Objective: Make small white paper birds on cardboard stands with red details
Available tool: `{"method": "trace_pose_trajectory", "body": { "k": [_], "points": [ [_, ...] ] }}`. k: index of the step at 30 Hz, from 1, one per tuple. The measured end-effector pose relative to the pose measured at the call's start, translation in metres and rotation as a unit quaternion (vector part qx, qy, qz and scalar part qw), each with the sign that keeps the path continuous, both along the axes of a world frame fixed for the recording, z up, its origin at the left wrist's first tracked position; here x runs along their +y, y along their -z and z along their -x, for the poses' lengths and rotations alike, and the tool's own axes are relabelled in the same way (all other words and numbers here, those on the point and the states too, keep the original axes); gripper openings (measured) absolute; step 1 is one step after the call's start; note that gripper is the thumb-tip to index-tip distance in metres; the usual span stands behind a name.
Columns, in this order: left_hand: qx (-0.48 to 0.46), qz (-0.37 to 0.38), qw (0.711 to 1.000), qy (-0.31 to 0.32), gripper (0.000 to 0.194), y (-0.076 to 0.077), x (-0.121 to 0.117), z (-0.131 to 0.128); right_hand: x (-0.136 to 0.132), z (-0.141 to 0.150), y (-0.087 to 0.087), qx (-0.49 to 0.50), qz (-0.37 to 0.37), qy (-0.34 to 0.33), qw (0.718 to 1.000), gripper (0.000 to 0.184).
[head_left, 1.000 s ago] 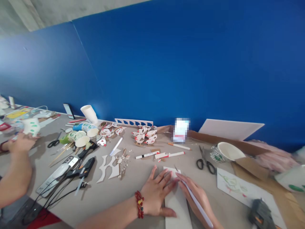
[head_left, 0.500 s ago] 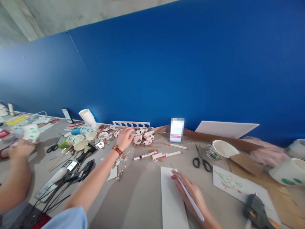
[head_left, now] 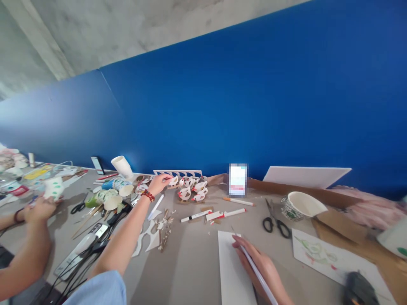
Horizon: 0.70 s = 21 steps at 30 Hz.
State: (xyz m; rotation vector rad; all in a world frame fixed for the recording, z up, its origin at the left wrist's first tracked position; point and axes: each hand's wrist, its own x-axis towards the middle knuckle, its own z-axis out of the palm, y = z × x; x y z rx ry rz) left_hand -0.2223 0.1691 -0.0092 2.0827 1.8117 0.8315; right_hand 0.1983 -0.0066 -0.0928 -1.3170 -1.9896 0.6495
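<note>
My left hand (head_left: 159, 184), a beaded bracelet at its wrist, reaches to the back of the table and pinches a small white bird-shaped cutout (head_left: 173, 181). Just right of it stands a cluster of similar white cutouts (head_left: 190, 190) with red and dark marks. My right hand (head_left: 257, 262) grips a slim white craft knife (head_left: 257, 271), its thin tip pointing away from me. Under that hand lies a narrow white board (head_left: 232, 271). Markers (head_left: 197, 216) rest between the cluster and the board.
Black scissors (head_left: 276, 222), a patterned paper cup (head_left: 302, 206) and a drawing (head_left: 318, 250) lie to the right. A phone (head_left: 238, 180) stands by the blue wall. Scraps (head_left: 164, 228), cables (head_left: 79, 258) and paper cups (head_left: 112, 202) lie left, where another person's hands (head_left: 43, 207) hold a cup.
My view has tilted up and left. My left hand has drawn slightly left from over the cluster, a cutout now showing at its fingertips. My right hand keeps its grip at the board.
</note>
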Motion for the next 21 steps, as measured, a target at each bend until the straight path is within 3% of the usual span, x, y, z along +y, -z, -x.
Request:
{"method": "trace_pose_trajectory", "body": {
  "k": [3,11,21],
  "points": [
    [-0.027,0.017,0.999,-0.001,0.035,-0.001,-0.004,0.004,0.001,0.0,0.002,-0.004,-0.001,0.0,1.0,0.036],
    [-0.064,0.045,0.997,0.002,0.036,0.018,-0.001,-0.003,0.0,0.001,0.001,-0.019,-0.024,-0.006,1.0,0.035],
    [-0.079,0.034,0.996,-0.027,0.034,0.016,-0.004,0.011,-0.001,0.001,-0.003,-0.01,-0.034,-0.013,0.999,0.033]
  ]
}}
